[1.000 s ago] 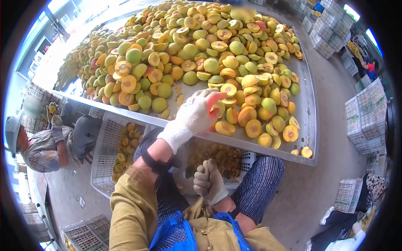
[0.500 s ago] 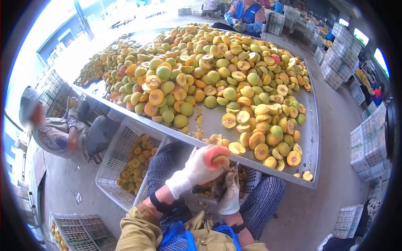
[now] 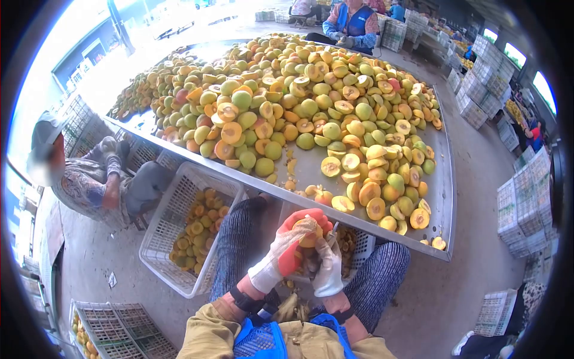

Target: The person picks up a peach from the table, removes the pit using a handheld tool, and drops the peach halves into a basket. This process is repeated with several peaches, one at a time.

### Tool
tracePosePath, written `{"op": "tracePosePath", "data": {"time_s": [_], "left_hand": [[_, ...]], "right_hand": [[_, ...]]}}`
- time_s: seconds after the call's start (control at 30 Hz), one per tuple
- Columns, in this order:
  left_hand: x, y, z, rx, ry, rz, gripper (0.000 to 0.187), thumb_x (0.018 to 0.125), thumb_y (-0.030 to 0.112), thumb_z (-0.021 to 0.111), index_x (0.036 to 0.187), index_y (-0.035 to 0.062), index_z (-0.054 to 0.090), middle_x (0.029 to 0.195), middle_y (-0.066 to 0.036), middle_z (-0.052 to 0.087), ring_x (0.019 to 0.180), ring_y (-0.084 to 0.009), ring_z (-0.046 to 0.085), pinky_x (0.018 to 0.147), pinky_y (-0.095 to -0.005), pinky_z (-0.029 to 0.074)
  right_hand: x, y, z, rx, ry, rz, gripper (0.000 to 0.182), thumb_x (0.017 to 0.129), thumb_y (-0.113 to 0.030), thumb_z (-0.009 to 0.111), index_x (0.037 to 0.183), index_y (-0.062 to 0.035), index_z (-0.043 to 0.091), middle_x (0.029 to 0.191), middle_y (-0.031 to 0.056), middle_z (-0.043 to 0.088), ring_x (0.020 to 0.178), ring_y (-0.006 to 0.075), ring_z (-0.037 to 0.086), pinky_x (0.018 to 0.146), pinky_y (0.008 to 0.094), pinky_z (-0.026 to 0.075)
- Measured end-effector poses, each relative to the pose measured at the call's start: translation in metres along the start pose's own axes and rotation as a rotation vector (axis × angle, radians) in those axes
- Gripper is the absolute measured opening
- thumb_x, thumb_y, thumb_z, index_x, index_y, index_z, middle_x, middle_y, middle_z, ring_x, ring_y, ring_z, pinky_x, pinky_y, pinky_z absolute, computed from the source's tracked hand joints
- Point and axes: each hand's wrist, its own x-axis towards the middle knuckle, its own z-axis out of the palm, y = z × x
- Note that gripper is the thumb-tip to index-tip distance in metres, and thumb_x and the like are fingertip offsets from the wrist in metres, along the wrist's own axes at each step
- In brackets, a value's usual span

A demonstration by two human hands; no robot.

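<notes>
My left hand, in a white glove with an orange-red coated palm, is closed around a yellow peach above my lap. Right beside it, my gloved right hand grips a small knife; only a thin metal tip shows above the fingers, and the rest is hidden. The two hands nearly meet at the fruit. Under them, a white crate between my knees contains brownish scraps. Ahead, a large heap of peach halves and whole peaches covers much of a metal table.
A white crate of peach halves stands left of my knee. One person sits at the left and another across the table. Stacked crates line the right side, and more crates lie at lower left.
My left hand has turned and moved down, bringing the peach against my right hand. The view has shifted slightly. The person at left has lowered their hands.
</notes>
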Motion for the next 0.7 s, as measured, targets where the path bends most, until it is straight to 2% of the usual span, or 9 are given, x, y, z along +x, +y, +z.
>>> {"op": "tracePosePath", "data": {"time_s": [0.1, 0.17, 0.23, 0.3, 0.37, 0.4, 0.53, 0.63, 0.7], "left_hand": [[0.009, 0.005, -0.006, 0.036, 0.01, 0.053, 0.035, 0.098, 0.017, 0.069, 0.128, 0.0007, 0.063, 0.119, -0.016, 0.07, 0.112, -0.0328, 0.068, 0.104, -0.0492, 0.054], [0.023, 0.015, -0.016, -0.027, 0.005, 0.083, 0.034, 0.1, 0.022, 0.067, 0.126, 0.0008, 0.063, 0.118, -0.016, 0.07, 0.109, -0.0329, 0.07, 0.103, -0.0525, 0.054], [0.029, 0.019, -0.016, -0.095, 0.053, 0.056, 0.035, 0.101, 0.029, 0.064, 0.123, 0.0012, 0.064, 0.113, -0.013, 0.068, 0.106, -0.0323, 0.07, 0.101, -0.0548, 0.053], [0.035, 0.022, -0.016, -0.187, 0.081, -0.01, 0.041, 0.102, 0.039, 0.061, 0.12, 0.0019, 0.064, 0.11, -0.012, 0.067, 0.102, -0.0324, 0.07, 0.1, -0.0575, 0.051], [0.043, 0.015, -0.026, -0.257, -0.05, -0.044, 0.041, 0.102, 0.037, 0.062, 0.122, 0.0014, 0.063, 0.111, -0.012, 0.067, 0.104, -0.031, 0.07, 0.101, -0.0574, 0.052], [0.039, 0.008, -0.028, -0.148, 0.028, 0.003, 0.041, 0.102, 0.036, 0.063, 0.123, 0.001, 0.062, 0.112, -0.012, 0.067, 0.105, -0.0306, 0.07, 0.101, -0.0573, 0.053], [0.025, -0.006, -0.015, 0.028, 0.134, 0.099, 0.043, 0.101, 0.033, 0.065, 0.127, -0.0008, 0.061, 0.117, -0.013, 0.067, 0.108, -0.0297, 0.07, 0.103, -0.0564, 0.054], [0.022, -0.004, -0.009, 0.047, 0.103, 0.099, 0.045, 0.101, 0.032, 0.064, 0.128, -0.003, 0.06, 0.122, -0.017, 0.067, 0.109, -0.0308, 0.07, 0.104, -0.0565, 0.054], [0.019, -0.004, -0.008, 0.124, 0.076, 0.105, 0.045, 0.102, 0.032, 0.064, 0.128, -0.0039, 0.059, 0.123, -0.018, 0.066, 0.111, -0.0312, 0.07, 0.106, -0.0567, 0.052]], "right_hand": [[0.007, 0.001, 0.007, 0.036, 0.085, 0.062, 0.024, 0.103, -0.035, 0.061, 0.117, -0.0152, 0.058, 0.071, -0.0056, 0.058, 0.048, 0.0035, 0.046, 0.04, 0.0205, 0.033], [0.01, 0.003, -0.012, 0.103, 0.077, 0.163, 0.021, 0.103, -0.03, 0.063, 0.117, -0.0143, 0.06, 0.091, -0.0078, 0.062, 0.068, 0.0014, 0.056, 0.058, 0.0173, 0.046], [0.006, -0.013, -0.013, -0.041, 0.019, 0.205, 0.028, 0.104, -0.045, 0.06, 0.11, -0.0175, 0.06, 0.082, -0.0098, 0.056, 0.066, -0.0001, 0.052, 0.053, 0.0167, 0.041], [-0.001, -0.024, -0.005, -0.092, -0.062, 0.193, 0.027, 0.105, -0.042, 0.058, 0.107, -0.0154, 0.061, 0.076, -0.0084, 0.053, 0.065, -0.0005, 0.047, 0.054, 0.0171, 0.039], [0.004, -0.006, -0.005, -0.253, -0.131, -0.046, 0.033, 0.107, -0.042, 0.056, 0.108, -0.0089, 0.06, 0.075, -0.0045, 0.055, 0.063, 0.0024, 0.047, 0.056, 0.02, 0.039], [0.007, 0.003, -0.005, -0.337, -0.17, -0.171, 0.037, 0.108, -0.042, 0.055, 0.108, -0.0057, 0.06, 0.074, -0.0025, 0.055, 0.063, 0.0039, 0.047, 0.057, 0.0214, 0.04], [0.013, 0.014, -0.005, -0.475, -0.125, -0.181, 0.032, 0.109, -0.029, 0.055, 0.118, 0.0004, 0.061, 0.097, 0.0027, 0.063, 0.087, 0.0072, 0.048, 0.078, 0.0257, 0.044], [0.011, 0.013, -0.002, -0.6, -0.066, -0.298, 0.031, 0.109, -0.029, 0.054, 0.114, 0.001, 0.059, 0.078, 0.0162, 0.061, 0.072, 0.0182, 0.059, 0.07, 0.0347, 0.051], [0.012, 0.023, -0.005, -0.532, -0.08, -0.287, 0.031, 0.109, -0.028, 0.053, 0.115, 0.0015, 0.059, 0.08, 0.0152, 0.063, 0.073, 0.0177, 0.059, 0.07, 0.0343, 0.051]]}}
